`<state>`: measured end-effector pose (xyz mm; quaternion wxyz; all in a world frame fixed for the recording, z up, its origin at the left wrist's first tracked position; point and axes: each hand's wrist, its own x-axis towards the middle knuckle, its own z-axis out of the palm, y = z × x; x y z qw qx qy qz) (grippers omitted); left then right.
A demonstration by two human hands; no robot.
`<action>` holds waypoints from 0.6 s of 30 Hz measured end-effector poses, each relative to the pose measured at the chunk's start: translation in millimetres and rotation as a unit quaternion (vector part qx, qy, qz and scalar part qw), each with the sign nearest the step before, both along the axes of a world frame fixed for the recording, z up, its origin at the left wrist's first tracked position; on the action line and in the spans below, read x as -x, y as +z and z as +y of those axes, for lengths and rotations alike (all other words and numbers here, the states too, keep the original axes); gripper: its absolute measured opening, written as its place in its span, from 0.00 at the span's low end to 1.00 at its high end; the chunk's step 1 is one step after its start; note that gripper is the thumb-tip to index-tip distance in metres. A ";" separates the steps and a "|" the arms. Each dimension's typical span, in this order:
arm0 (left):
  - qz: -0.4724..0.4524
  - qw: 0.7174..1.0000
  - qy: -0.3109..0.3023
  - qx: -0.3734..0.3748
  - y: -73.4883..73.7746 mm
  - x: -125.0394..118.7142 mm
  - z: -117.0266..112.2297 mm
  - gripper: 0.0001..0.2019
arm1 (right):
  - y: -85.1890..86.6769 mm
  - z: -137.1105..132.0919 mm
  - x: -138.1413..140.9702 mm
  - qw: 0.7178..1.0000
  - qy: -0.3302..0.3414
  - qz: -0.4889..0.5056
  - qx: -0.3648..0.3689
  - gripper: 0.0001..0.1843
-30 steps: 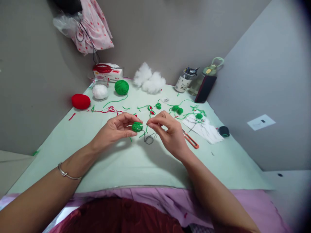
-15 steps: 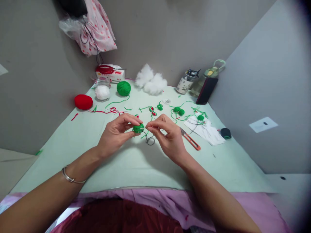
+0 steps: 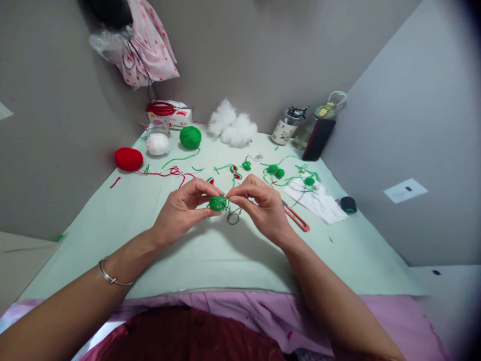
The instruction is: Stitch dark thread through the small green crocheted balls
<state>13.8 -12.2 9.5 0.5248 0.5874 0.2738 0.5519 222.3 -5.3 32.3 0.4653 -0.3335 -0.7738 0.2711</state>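
Observation:
Between the thumb and fingers of my left hand (image 3: 185, 206) is a small green crocheted piece (image 3: 217, 203), held above the table. My right hand (image 3: 259, 205) is closed in a pinch close to its right side, on a thin, light sewing needle (image 3: 224, 200) whose tip lies against the green stitches. How deep the needle goes in is too small to tell. A dark thread (image 3: 233, 216) hangs in loops just below and between both hands. Behind my left fingertips a small red and green piece (image 3: 211, 181) shows in part.
Orange-handled thread snips (image 3: 296, 219) lie right of my right hand, near white tissue (image 3: 319, 203). Farther back are green crocheted balls (image 3: 276, 171), stuffing (image 3: 235, 125), a red yarn ball (image 3: 128, 159), a green yarn ball (image 3: 190, 137) and a phone (image 3: 319, 139) leaning on a bottle.
The green piece has turned and shifted slightly toward my right hand. My right fingertips are closer to it, and less of the needle shows between them.

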 end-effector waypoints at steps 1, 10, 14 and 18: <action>0.000 1.000 -0.001 0.000 0.4 -0.4 -0.2 0.13 | 0.0 0.5 -1.3 1.000 0.001 -0.003 0.003 0.04; 0.009 1.000 -0.003 0.007 -0.8 1.5 -0.1 0.13 | 3.8 3.7 -10.8 0.998 0.054 -0.025 0.023 0.08; 0.005 1.000 -0.010 0.003 -1.1 2.2 -0.4 0.13 | 3.7 5.1 -10.7 0.997 0.064 -0.018 0.039 0.08; -0.001 1.000 -0.015 -0.007 -2.3 2.0 -0.7 0.13 | 2.2 4.5 -7.1 0.997 0.058 -0.004 0.049 0.07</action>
